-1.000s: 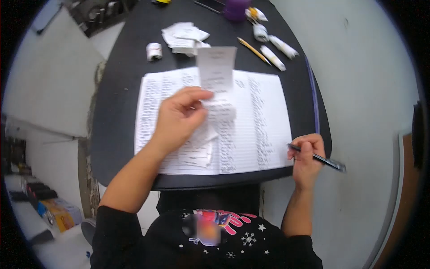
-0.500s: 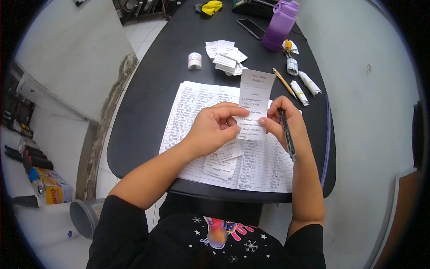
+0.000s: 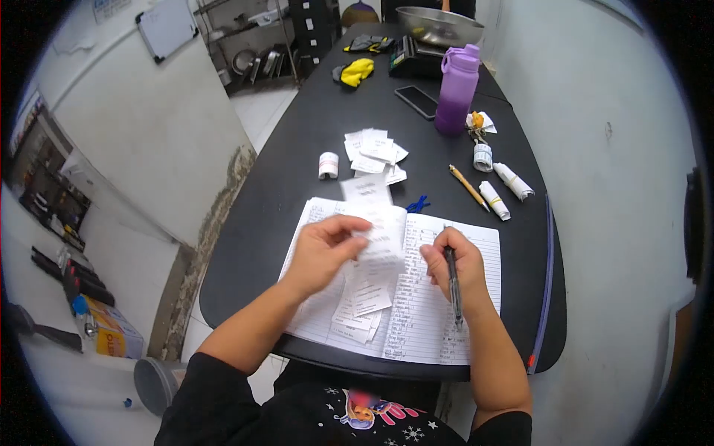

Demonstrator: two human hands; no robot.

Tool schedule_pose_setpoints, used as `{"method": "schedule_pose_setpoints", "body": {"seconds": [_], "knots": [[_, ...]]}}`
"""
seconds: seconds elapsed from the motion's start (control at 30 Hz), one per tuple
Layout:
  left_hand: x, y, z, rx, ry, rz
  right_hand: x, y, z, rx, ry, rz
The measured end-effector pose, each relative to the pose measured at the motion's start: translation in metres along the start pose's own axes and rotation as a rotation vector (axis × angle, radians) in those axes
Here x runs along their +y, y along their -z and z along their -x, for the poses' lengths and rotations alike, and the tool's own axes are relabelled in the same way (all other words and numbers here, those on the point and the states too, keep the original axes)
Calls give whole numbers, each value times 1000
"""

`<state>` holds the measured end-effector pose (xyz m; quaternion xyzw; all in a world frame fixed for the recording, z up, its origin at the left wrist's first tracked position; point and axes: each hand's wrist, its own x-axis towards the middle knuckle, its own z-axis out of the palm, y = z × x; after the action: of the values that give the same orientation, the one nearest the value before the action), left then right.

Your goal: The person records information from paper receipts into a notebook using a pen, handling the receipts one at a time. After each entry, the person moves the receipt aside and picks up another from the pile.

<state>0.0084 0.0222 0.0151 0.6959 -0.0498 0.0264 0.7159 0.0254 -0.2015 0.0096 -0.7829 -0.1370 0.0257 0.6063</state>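
My left hand pinches a long printed receipt, blurred by motion, above the left page of an open notebook. Over the right page, my right hand is closed around a black pen. Handwritten columns fill much of both pages. Several loose slips lie on the left page beneath the held receipt. Beyond the notebook is a pile of receipts, with a small paper roll to its left.
A purple bottle, a phone, a wooden pen and rolled papers are on the black table. Farther back are yellow-and-black gloves and a metal bowl on a scale.
The receipt has moved left, out of my right fingers, and is now in my left hand only. My hands are farther apart. The camera view has tilted up, showing more of the room.
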Motion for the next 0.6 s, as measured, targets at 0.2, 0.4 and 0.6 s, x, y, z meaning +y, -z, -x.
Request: {"method": "schedule_pose_setpoints", "body": {"seconds": [0.2, 0.4, 0.6], "knots": [[40, 25, -101, 72, -134, -352, 0, 14, -4, 136, 111, -84], [-13, 57, -205, -89, 248, -560, 2, 17, -6, 163, 181, 7], [17, 43, -130, 130, -305, -1199, 7, 12, -8, 151, 190, -29]]}}
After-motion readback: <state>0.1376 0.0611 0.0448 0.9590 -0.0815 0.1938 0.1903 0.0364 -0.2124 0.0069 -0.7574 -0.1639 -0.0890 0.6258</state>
